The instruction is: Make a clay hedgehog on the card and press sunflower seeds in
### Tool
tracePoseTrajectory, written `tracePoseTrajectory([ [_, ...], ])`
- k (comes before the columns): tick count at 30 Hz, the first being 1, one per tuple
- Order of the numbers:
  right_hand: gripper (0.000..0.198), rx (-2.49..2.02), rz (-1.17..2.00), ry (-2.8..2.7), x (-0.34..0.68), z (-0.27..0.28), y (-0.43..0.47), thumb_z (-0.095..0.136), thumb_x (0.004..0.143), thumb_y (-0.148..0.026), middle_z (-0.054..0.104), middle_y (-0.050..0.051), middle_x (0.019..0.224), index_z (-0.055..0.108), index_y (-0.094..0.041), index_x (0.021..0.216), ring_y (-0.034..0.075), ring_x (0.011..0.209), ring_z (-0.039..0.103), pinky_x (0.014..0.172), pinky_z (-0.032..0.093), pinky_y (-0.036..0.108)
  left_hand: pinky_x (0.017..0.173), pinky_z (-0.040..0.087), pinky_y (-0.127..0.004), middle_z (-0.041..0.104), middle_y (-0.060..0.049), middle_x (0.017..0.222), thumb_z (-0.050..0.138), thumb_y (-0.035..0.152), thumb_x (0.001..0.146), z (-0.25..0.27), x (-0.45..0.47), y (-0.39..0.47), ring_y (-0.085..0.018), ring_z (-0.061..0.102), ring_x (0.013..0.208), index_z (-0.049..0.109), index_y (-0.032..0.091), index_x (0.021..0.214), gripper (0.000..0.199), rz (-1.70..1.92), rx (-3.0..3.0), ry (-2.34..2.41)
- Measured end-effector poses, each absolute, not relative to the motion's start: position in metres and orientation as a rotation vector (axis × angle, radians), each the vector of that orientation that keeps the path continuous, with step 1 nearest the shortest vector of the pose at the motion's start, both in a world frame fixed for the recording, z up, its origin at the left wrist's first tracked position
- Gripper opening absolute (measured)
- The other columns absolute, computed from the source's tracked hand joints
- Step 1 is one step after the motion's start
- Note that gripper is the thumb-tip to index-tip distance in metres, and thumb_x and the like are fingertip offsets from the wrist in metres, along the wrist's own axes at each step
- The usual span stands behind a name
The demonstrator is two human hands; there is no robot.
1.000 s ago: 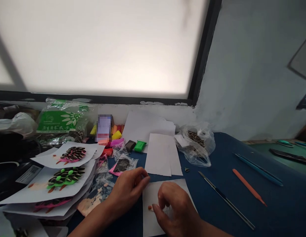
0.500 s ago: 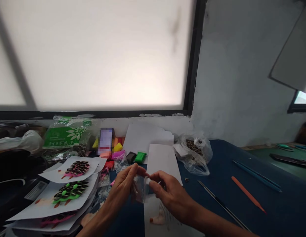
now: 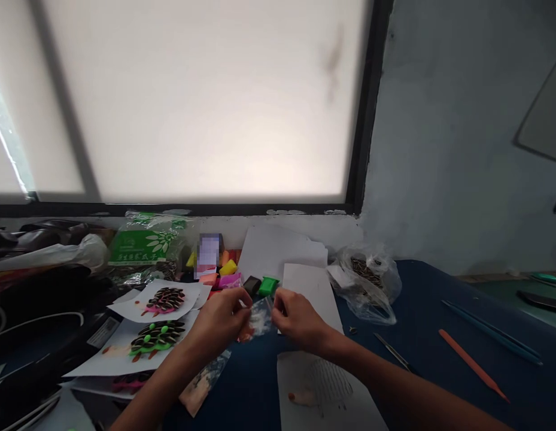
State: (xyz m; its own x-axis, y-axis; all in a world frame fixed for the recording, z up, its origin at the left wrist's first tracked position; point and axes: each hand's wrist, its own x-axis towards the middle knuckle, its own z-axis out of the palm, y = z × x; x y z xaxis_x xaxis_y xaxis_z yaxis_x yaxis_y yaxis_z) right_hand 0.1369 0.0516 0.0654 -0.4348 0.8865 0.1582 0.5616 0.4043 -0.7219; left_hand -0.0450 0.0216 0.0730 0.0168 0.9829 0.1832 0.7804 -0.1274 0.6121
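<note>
A small clear plastic bag (image 3: 261, 316) with whitish and orange patches spans the gap between my hands. My left hand (image 3: 224, 314) has its fingers closed in a pinch at the bag's left side. On the other side, my right hand (image 3: 298, 316) pinches the bag's right edge with curled fingers. Below them lies a paper (image 3: 293, 374) with a pencil drawing of a hedgehog, its pale face filled in and a brown nose. Another clear bag with peach-coloured clay (image 3: 203, 386) rests under my left forearm.
Finished hedgehog pictures (image 3: 158, 338) are stacked at left. Behind my hands are a green clay pack (image 3: 269, 286), a black one (image 3: 251, 285), a phone (image 3: 208, 254) and white sheets (image 3: 309, 287). A seed bag (image 3: 370, 278), tweezers (image 3: 491, 332) and an orange tool (image 3: 473, 365) are at right.
My hands have moved up and slightly apart with the plastic bag, away from the drawing. More of the drawn hedgehog and the peach clay bag shows. The view has turned left.
</note>
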Motion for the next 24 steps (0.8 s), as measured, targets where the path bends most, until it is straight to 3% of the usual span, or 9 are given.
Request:
tracePoseTrajectory([
  [3, 0.021, -1.248, 0.772, -2.323, 0.135, 0.063, 0.045, 0.058, 0.075, -0.006, 0.056, -0.001, 0.063, 0.047, -0.019, 0.062, 0.011, 0.056, 0.047, 0.050, 0.027, 0.023, 0.079, 0.045, -0.040, 0.073, -0.014, 0.102, 0.052, 0.010, 0.081, 0.076, -0.048, 0.020, -0.036, 0.065, 0.103, 0.065, 0.016, 0.104, 0.027, 0.728, 2.077, 1.965],
  [5, 0.021, -1.237, 0.756, -2.429, 0.135, 0.062, 0.042, 0.059, 0.079, -0.011, 0.059, -0.001, 0.062, 0.053, -0.018, 0.060, 0.012, 0.056, 0.051, 0.051, 0.030, 0.023, 0.084, 0.042, -0.041, 0.070, -0.015, 0.114, 0.048, 0.007, 0.086, 0.076, -0.048, 0.019, -0.035, 0.062, 0.110, 0.063, 0.016, 0.112, 0.032, 0.655, 2.133, 2.020],
  [8, 0.022, -1.289, 0.617, -2.457, 0.135, 0.064, 0.043, 0.054, 0.090, -0.015, 0.067, 0.003, 0.074, 0.064, -0.017, 0.071, 0.016, 0.070, 0.061, 0.060, 0.036, 0.025, 0.084, 0.041, -0.036, 0.072, -0.012, 0.106, 0.046, 0.007, 0.088, 0.068, -0.045, 0.020, -0.030, 0.063, 0.105, 0.064, 0.017, 0.105, 0.027, 0.518, 2.207, 1.995],
  [12, 0.022, -1.449, 0.511, -2.459, 0.129, 0.065, 0.055, 0.055, 0.095, -0.022, 0.070, 0.006, 0.083, 0.069, -0.014, 0.079, 0.021, 0.082, 0.066, 0.074, 0.047, 0.031, 0.078, 0.040, -0.031, 0.070, -0.008, 0.096, 0.056, 0.001, 0.074, 0.052, -0.037, 0.020, -0.026, 0.062, 0.097, 0.062, 0.019, 0.087, 0.023, 0.362, 2.285, 1.895],
  [17, 0.027, -1.553, 0.566, -2.448, 0.109, 0.056, 0.067, 0.061, 0.097, -0.034, 0.064, 0.008, 0.117, 0.062, -0.016, 0.117, 0.022, 0.098, 0.065, 0.084, 0.055, 0.042, 0.078, 0.039, -0.031, 0.064, -0.006, 0.095, 0.058, 0.000, 0.061, 0.048, -0.034, 0.015, -0.027, 0.057, 0.095, 0.052, 0.021, 0.078, 0.027, 0.379, 2.276, 1.853],
  [21, 0.026, -1.527, 0.627, -2.332, 0.103, 0.052, 0.072, 0.060, 0.097, -0.032, 0.063, 0.008, 0.121, 0.062, -0.018, 0.119, 0.022, 0.100, 0.065, 0.084, 0.056, 0.040, 0.076, 0.040, -0.033, 0.059, -0.003, 0.086, 0.057, 0.002, 0.058, 0.048, -0.035, 0.015, -0.027, 0.057, 0.090, 0.044, 0.024, 0.068, 0.027, 0.549, 2.180, 1.824],
  [24, 0.019, -1.417, 0.675, -2.221, 0.113, 0.054, 0.073, 0.060, 0.097, -0.032, 0.066, 0.006, 0.107, 0.065, -0.016, 0.107, 0.019, 0.090, 0.066, 0.079, 0.055, 0.037, 0.081, 0.042, -0.035, 0.058, -0.004, 0.090, 0.054, 0.006, 0.067, 0.049, -0.034, 0.020, -0.027, 0.057, 0.092, 0.046, 0.024, 0.075, 0.021, 0.826, 2.025, 1.793],
])
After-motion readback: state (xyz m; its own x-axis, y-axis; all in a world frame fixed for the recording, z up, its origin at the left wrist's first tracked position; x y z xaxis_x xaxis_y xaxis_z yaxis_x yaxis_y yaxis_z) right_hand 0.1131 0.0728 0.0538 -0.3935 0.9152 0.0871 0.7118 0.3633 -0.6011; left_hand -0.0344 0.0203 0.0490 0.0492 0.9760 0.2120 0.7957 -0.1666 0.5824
